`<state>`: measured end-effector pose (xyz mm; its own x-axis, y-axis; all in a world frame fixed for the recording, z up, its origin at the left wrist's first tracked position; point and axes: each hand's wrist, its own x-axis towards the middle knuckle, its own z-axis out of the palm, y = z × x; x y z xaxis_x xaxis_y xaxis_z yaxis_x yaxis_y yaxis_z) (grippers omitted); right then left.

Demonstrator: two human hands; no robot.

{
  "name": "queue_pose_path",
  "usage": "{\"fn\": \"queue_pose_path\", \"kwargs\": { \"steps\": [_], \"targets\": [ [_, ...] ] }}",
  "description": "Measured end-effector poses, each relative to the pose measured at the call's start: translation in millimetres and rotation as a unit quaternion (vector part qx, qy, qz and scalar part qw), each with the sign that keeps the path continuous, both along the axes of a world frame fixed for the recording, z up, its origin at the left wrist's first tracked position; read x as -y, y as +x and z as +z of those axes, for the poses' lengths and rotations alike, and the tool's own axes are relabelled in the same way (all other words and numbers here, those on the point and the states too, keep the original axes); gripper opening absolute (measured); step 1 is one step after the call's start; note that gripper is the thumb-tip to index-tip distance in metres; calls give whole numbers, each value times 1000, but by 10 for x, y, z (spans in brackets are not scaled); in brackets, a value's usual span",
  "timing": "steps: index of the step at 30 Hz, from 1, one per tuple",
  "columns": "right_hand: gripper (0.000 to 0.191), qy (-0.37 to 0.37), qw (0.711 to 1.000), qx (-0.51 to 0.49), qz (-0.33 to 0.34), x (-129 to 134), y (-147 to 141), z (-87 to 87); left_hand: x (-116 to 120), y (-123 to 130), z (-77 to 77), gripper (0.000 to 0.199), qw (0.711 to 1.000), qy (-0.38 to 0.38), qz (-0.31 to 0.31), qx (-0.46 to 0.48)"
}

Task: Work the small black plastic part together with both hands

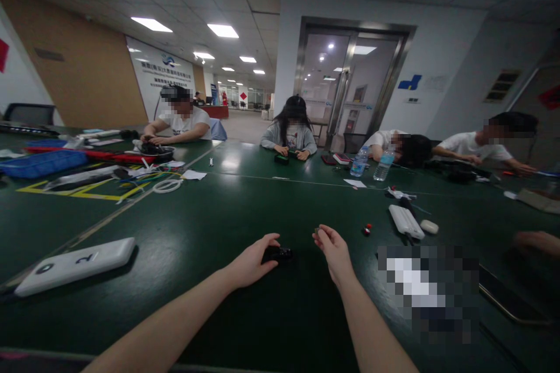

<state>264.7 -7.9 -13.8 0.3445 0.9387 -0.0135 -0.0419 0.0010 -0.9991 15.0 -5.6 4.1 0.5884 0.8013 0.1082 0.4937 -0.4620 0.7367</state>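
Observation:
My left hand (252, 261) is wrapped round one end of a small black object (280, 253) that lies on the dark green table (210, 221). Its thumb and fingers press on the object's sides. To the right, my right hand (332, 247) is raised a little over the table, thumb and fingertips pinched on a small greyish piece (317, 232). That piece is too small to name. A gap of bare table separates the two hands.
A white power bank (79, 265) lies at left, another (406, 221) at right beside a white case (429, 226). A phone (510, 297) is at far right. Cables (167, 186), a blue tray (44, 163) and bottles (359, 161) stand farther back. Several people sit around the table.

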Motion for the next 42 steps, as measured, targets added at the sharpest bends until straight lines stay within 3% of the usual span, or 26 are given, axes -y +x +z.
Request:
{"fn": "queue_pose_path", "kwargs": {
  "steps": [8,14,27,37,42],
  "targets": [
    [40,-15,999,29,-2,-6,13,-36,14,-6,24,61,1000,-13,2,-4],
    [39,-32,998,-41,-22,-8,43,-50,2,-19,6,60,1000,-22,4,-1],
    [40,-58,996,-65,-37,65,-3,68,-3,-15,23,59,999,-37,8,-3],
    [21,-98,989,-62,-90,152,-117,308,-13,-17,-7,59,999,-31,5,7],
    [29,-105,991,-25,-81,162,-103,312,-35,-31,-41,59,1000,-23,14,12]
  ]
}}
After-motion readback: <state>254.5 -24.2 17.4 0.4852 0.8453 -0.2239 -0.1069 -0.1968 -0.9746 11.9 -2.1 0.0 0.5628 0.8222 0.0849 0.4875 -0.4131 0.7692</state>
